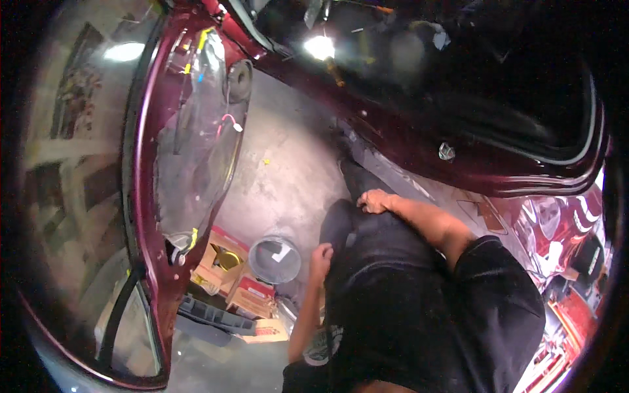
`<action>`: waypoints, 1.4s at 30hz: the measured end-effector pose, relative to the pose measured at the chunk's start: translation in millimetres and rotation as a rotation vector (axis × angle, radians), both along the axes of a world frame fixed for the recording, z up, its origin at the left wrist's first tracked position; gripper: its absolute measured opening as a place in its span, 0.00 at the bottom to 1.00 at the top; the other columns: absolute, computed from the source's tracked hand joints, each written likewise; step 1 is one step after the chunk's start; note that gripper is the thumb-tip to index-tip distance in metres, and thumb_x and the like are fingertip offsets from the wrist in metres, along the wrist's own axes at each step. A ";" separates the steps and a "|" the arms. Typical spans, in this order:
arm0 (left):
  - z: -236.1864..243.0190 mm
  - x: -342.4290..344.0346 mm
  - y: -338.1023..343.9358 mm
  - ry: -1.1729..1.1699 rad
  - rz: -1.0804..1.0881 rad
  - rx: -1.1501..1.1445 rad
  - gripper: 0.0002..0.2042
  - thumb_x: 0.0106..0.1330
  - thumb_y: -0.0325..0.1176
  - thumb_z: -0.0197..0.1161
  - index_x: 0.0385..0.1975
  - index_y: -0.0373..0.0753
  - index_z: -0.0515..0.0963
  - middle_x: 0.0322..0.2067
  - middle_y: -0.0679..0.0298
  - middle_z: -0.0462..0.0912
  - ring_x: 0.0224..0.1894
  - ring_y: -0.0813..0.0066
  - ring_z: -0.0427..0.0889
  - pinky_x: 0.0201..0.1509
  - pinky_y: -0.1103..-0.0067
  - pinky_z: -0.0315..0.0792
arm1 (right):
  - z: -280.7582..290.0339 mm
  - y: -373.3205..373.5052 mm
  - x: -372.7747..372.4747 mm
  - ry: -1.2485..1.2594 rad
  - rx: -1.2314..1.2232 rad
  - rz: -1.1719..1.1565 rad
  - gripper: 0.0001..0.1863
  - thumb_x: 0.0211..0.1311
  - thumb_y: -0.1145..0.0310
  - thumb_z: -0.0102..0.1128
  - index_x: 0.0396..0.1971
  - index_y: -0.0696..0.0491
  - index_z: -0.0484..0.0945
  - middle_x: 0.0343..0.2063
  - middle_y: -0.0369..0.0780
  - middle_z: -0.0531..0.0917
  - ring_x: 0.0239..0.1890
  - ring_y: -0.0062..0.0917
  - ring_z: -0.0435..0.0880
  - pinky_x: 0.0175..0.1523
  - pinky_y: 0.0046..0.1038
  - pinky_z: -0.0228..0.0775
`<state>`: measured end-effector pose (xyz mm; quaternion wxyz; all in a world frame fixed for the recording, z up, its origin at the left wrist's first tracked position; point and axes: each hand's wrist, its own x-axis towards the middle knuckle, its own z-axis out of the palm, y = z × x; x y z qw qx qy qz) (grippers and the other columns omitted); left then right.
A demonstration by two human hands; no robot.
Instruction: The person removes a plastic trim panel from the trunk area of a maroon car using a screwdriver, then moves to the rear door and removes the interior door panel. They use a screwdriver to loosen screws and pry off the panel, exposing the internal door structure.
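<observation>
- Through my feed I count two bare hands: the right hand (374,202) rests on the dark trousers (386,239) near a knee, its fingers curled; I can't tell whether they pinch anything.
- The left hand (321,253) hangs against or just beside the trouser leg; its grip is too small for me to read.
- One clear bucket (263,261) stands on the floor left of that hand, a white paper in it.
- I count at least three cardboard pieces (252,302) beside the bucket, overlapping, so more may be hidden.
- One maroon car door (148,196) stands open at left, with one pink wire (227,118) dangling.
- Upper right, one lamp (320,47) glares; the surroundings sink into darkness.
</observation>
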<state>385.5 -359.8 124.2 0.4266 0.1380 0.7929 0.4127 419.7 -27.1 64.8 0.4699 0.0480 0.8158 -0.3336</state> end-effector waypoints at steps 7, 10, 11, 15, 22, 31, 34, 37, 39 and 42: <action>92.8 -10.5 -5.2 -0.530 0.123 0.036 0.15 0.70 0.40 0.60 0.47 0.36 0.80 0.40 0.67 0.83 0.41 0.79 0.78 0.44 0.81 0.70 | 128.2 3.5 -19.0 -0.079 -0.525 -0.298 0.20 0.67 0.52 0.59 0.41 0.56 0.84 0.38 0.37 0.86 0.43 0.23 0.81 0.51 0.28 0.71; 137.0 -24.9 -10.3 -0.492 -0.029 0.042 0.14 0.72 0.40 0.58 0.45 0.35 0.79 0.37 0.70 0.81 0.39 0.84 0.76 0.41 0.84 0.68 | 197.6 -4.8 -18.6 -0.137 -0.666 -0.276 0.20 0.66 0.52 0.62 0.41 0.57 0.84 0.33 0.31 0.85 0.39 0.15 0.78 0.47 0.24 0.70; 146.9 -29.3 -8.3 -0.415 -0.093 0.047 0.13 0.72 0.39 0.57 0.44 0.35 0.79 0.35 0.70 0.80 0.38 0.83 0.77 0.41 0.84 0.69 | 200.4 -5.5 -13.0 -0.088 -0.646 -0.172 0.18 0.67 0.56 0.61 0.40 0.57 0.84 0.32 0.30 0.84 0.37 0.14 0.78 0.46 0.24 0.70; 180.7 -38.0 5.4 -0.224 -0.178 -0.111 0.10 0.71 0.34 0.57 0.40 0.33 0.79 0.30 0.68 0.80 0.35 0.83 0.78 0.40 0.81 0.72 | 221.4 -11.8 14.6 0.214 -0.465 -0.134 0.12 0.65 0.66 0.58 0.41 0.57 0.82 0.37 0.43 0.86 0.42 0.27 0.83 0.50 0.30 0.71; 103.9 -18.1 -38.3 -0.287 0.129 0.150 0.08 0.68 0.32 0.61 0.35 0.32 0.79 0.28 0.65 0.82 0.32 0.77 0.79 0.39 0.76 0.73 | 245.8 -6.3 0.6 0.438 -0.570 -0.566 0.15 0.61 0.64 0.62 0.41 0.60 0.80 0.35 0.46 0.84 0.41 0.30 0.80 0.49 0.33 0.71; 121.0 -19.5 -26.4 -0.164 0.402 0.237 0.08 0.71 0.36 0.60 0.33 0.39 0.78 0.26 0.75 0.74 0.27 0.88 0.67 0.31 0.84 0.62 | 274.0 15.6 36.3 0.016 -0.422 -0.208 0.17 0.65 0.59 0.61 0.24 0.58 0.76 0.20 0.32 0.77 0.27 0.22 0.73 0.35 0.34 0.66; 98.9 6.2 -40.1 -0.292 0.292 0.153 0.10 0.68 0.36 0.61 0.32 0.34 0.80 0.29 0.71 0.79 0.32 0.82 0.73 0.39 0.81 0.68 | 274.9 13.0 37.0 0.067 -0.515 -0.524 0.15 0.65 0.59 0.62 0.23 0.54 0.76 0.20 0.27 0.75 0.26 0.14 0.71 0.33 0.26 0.63; 78.6 15.6 -69.7 -0.318 0.150 0.132 0.11 0.67 0.34 0.60 0.40 0.32 0.82 0.34 0.66 0.83 0.37 0.78 0.79 0.43 0.79 0.72 | 277.2 16.7 38.6 -0.048 -0.484 -0.663 0.11 0.64 0.61 0.62 0.30 0.54 0.81 0.25 0.27 0.79 0.30 0.14 0.73 0.38 0.24 0.66; 120.6 17.6 -55.1 -0.222 0.036 -0.024 0.09 0.65 0.30 0.59 0.36 0.34 0.83 0.31 0.65 0.84 0.37 0.78 0.80 0.40 0.79 0.73 | 251.8 37.6 54.0 -0.014 -0.397 -0.412 0.10 0.57 0.69 0.60 0.37 0.56 0.83 0.28 0.29 0.82 0.31 0.16 0.77 0.38 0.24 0.69; 58.1 25.7 -88.8 -0.120 -0.053 0.001 0.08 0.66 0.29 0.57 0.33 0.36 0.84 0.31 0.64 0.84 0.36 0.79 0.80 0.39 0.78 0.74 | 219.1 57.2 66.4 -0.046 -0.368 -0.123 0.14 0.50 0.73 0.57 0.38 0.58 0.83 0.28 0.32 0.83 0.30 0.18 0.78 0.34 0.27 0.70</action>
